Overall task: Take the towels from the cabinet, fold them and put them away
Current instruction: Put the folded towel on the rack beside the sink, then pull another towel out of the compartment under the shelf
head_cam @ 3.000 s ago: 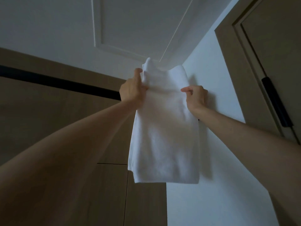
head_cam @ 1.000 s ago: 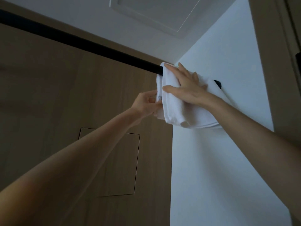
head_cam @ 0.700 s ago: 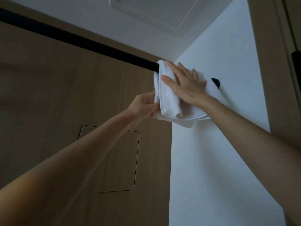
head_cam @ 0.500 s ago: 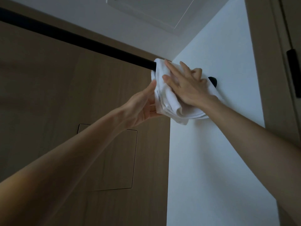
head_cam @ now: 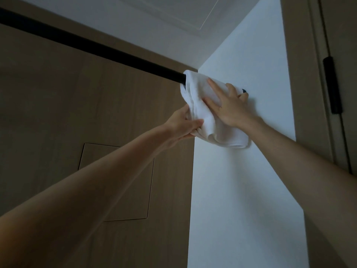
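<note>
Head camera, looking up into a dim corner: we reach both arms overhead to a white towel [head_cam: 201,105] that hangs folded over the right end of a black rod [head_cam: 96,47], where the rod meets the white wall [head_cam: 241,190]. Our right hand [head_cam: 229,107] lies flat on the front of the towel, fingers [head_cam: 214,88] straight and a little spread, pressing the cloth toward the wall. Our left hand [head_cam: 183,124] comes in from below and to the left, its thumb and fingers pinching the lower left edge of the bundle. The towel's long axis runs down from the rod, with its loose bottom fold sagging just under our right wrist. The rod's long axis runs leftward, away from the corner, along a wooden panel [head_cam: 116,180]. We judge that the coming move turns on this: the towel sits above and between both hands, the right hand is nearer its middle, and the left hand is nearer the free edge. Any tidying pull would go downward, across the rod.
</note>
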{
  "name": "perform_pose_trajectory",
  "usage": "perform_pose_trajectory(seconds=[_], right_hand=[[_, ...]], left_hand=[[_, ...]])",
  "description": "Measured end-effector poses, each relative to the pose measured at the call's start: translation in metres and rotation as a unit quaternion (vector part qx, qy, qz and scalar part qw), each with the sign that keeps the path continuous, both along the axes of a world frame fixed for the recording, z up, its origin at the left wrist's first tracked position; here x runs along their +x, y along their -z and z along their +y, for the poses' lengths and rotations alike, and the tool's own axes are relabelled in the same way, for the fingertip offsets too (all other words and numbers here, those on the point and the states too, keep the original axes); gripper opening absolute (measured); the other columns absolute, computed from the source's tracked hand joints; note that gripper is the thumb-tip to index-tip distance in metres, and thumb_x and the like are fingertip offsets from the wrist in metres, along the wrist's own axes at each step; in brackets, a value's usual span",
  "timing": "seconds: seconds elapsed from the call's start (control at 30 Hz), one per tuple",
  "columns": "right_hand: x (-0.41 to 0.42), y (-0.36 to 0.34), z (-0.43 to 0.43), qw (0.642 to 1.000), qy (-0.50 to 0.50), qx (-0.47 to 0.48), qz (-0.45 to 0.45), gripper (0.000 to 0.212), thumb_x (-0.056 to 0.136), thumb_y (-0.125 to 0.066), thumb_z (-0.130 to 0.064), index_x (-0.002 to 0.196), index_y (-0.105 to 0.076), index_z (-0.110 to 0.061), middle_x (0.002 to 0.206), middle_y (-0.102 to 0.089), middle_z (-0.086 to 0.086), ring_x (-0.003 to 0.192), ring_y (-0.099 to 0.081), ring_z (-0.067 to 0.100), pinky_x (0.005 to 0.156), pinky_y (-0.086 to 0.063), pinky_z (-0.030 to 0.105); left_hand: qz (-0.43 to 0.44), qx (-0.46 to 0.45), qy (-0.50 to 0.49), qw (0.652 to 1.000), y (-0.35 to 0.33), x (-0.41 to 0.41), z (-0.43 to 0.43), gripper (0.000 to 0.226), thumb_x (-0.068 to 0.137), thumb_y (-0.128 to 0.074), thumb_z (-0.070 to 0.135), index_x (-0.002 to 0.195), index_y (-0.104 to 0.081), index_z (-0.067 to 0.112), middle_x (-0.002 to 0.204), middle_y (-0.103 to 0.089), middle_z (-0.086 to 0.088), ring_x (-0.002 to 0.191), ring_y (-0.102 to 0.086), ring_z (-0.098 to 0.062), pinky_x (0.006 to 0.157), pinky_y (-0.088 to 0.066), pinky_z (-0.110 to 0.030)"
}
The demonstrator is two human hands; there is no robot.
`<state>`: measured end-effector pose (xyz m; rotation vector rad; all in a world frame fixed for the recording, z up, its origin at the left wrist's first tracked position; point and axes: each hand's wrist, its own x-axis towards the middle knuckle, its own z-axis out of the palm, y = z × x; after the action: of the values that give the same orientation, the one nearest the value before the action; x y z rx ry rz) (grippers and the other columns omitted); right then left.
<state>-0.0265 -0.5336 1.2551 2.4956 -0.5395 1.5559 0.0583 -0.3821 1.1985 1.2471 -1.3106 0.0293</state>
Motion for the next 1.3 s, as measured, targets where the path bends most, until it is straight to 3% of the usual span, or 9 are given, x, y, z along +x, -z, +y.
perform_pose_trajectory(seconds=[0.13,0.23,0.3,0.4,0.57,0.63,0.8,1.07,1.3], right_hand=[[0.000,-0.001,-0.002,1.000,-0.010,-0.004,0.012,0.065,0.083,-0.015,-0.079,0.143,0.000,-0.061,0.161,-0.004,0.006,0.145,-0.003,0.041,0.116,-0.008,0.055],[-0.013,0.008,0.008,1.000,-0.024,0.007,-0.002,0.059,0.092,-0.025,-0.069,0.147,-0.012,-0.054,0.161,-0.011,0.002,0.144,-0.008,0.038,0.116,-0.014,0.052],[-0.025,0.019,0.023,0.999,-0.024,-0.003,-0.029,0.054,0.096,-0.031,-0.061,0.148,-0.020,-0.050,0.160,-0.017,-0.001,0.142,-0.015,0.036,0.114,-0.022,0.050],[-0.041,0.041,0.050,0.994,-0.023,-0.076,-0.075,0.049,0.100,-0.035,-0.048,0.148,-0.029,-0.042,0.155,-0.031,-0.004,0.137,-0.030,0.029,0.107,-0.029,0.044],[-0.061,0.086,0.088,0.984,-0.095,-0.102,-0.115,0.044,0.101,-0.039,-0.041,0.144,-0.041,-0.031,0.145,-0.047,-0.007,0.130,-0.041,0.022,0.102,-0.038,0.042],[-0.067,0.107,0.103,0.984,-0.109,-0.095,-0.106,0.043,0.101,-0.041,-0.040,0.143,-0.042,-0.031,0.143,-0.049,-0.007,0.129,-0.042,0.020,0.102,-0.040,0.041],[-0.078,0.169,0.142,0.988,-0.115,-0.082,-0.071,0.041,0.100,-0.045,-0.037,0.140,-0.047,-0.031,0.140,-0.053,-0.007,0.127,-0.046,0.018,0.102,-0.039,0.035],[-0.095,0.262,0.192,0.994,-0.102,-0.002,0.030,0.043,0.099,-0.045,-0.041,0.140,-0.047,-0.030,0.144,-0.050,-0.007,0.131,-0.045,0.019,0.105,-0.037,0.039],[-0.100,0.319,0.228,0.987,-0.112,0.076,0.091,0.042,0.099,-0.047,-0.039,0.141,-0.045,-0.034,0.146,-0.046,-0.009,0.133,-0.042,0.017,0.107,-0.034,0.035]], left_hand=[[-0.053,0.014,-0.060,0.997,0.008,0.001,0.011,0.043,0.095,-0.058,0.024,0.136,-0.046,0.029,0.119,-0.062,0.002,0.106,-0.063,-0.013,0.087,-0.056,-0.033],[-0.095,0.001,-0.138,0.986,0.012,-0.002,0.026,0.035,0.097,-0.055,0.028,0.131,-0.052,0.028,0.114,-0.064,0.002,0.102,-0.063,-0.013,0.081,-0.057,-0.032],[-0.094,-0.019,-0.179,0.979,0.015,-0.002,0.039,0.038,0.097,-0.055,0.029,0.134,-0.051,0.023,0.121,-0.063,-0.002,0.108,-0.062,-0.018,0.091,-0.054,-0.037],[-0.122,-0.028,-0.222,0.967,0.023,0.000,0.062,0.058,0.096,-0.055,0.034,0.148,-0.034,0.019,0.141,-0.051,-0.002,0.124,-0.053,-0.015,0.101,-0.046,-0.032],[-0.255,-0.042,-0.290,0.922,0.055,-0.006,0.110,0.056,0.097,-0.047,0.045,0.148,-0.035,0.025,0.143,-0.049,0.000,0.129,-0.048,-0.013,0.107,-0.041,-0.036],[-0.300,-0.037,-0.329,0.895,0.073,-0.012,0.130,0.055,0.097,-0.041,0.050,0.147,-0.034,0.029,0.143,-0.048,0.002,0.129,-0.047,-0.014,0.106,-0.041,-0.042],[-0.364,0.000,-0.390,0.846,0.118,-0.023,0.173,0.053,0.099,-0.036,0.048,0.149,-0.031,0.031,0.144,-0.046,0.003,0.128,-0.046,-0.018,0.099,-0.042,-0.038],[-0.383,0.045,-0.381,0.840,0.194,-0.025,0.217,0.051,0.099,-0.038,0.046,0.146,-0.038,0.025,0.137,-0.053,0.001,0.121,-0.051,-0.023,0.096,-0.043,-0.038],[-0.356,0.092,-0.400,0.840,0.258,-0.034,0.260,0.048,0.099,-0.041,0.042,0.143,-0.043,0.022,0.135,-0.056,-0.003,0.120,-0.053,-0.026,0.094,-0.045,-0.039]])
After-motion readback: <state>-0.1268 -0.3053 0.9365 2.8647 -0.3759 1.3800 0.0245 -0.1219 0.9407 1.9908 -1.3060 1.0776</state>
